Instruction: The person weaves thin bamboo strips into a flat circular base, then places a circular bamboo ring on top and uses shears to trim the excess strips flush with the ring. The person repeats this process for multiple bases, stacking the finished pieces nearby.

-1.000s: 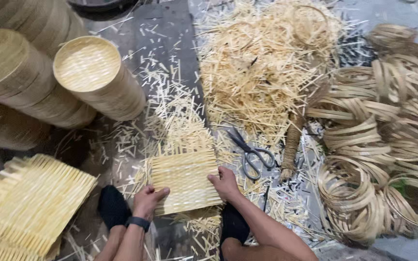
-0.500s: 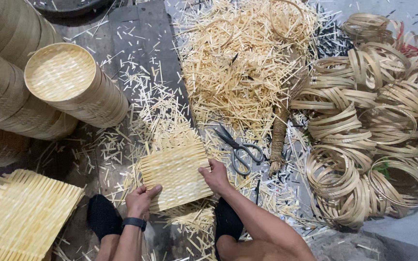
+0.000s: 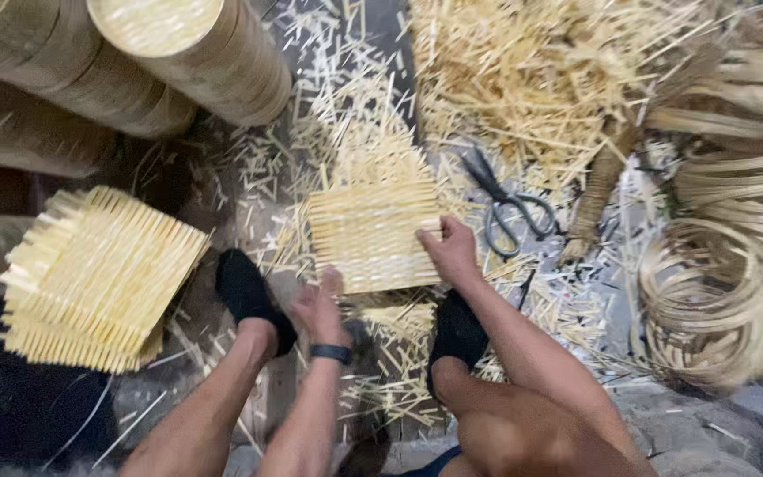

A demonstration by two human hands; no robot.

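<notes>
a: where is the woven bamboo mat sitting for you?

b: dead centre on the floor, between your two black-socked feet; a bed of short bamboo offcuts runs away from it toward twelve o'clock; the scissors lie at three o'clock of it, apart from it.

a: how will it handle?

b: it looks light and springy, thin slats loosely crossed, so i judge the loose ends will splay or slip out if you lift by one strip; take it flat at the woven edges, not the fringe.

a: and your hands?

b: your right hand is clamped on the mat's right edge at three o'clock, fingers curled over the slats; your left hand, the one with the dark wristband, sits at the lower left corner at seven o'clock, fingers loosely spread and touching the edge; i cannot tell if it grips.

a: anything else close?

b: a stack of finished mats at nine o'clock.
</notes>
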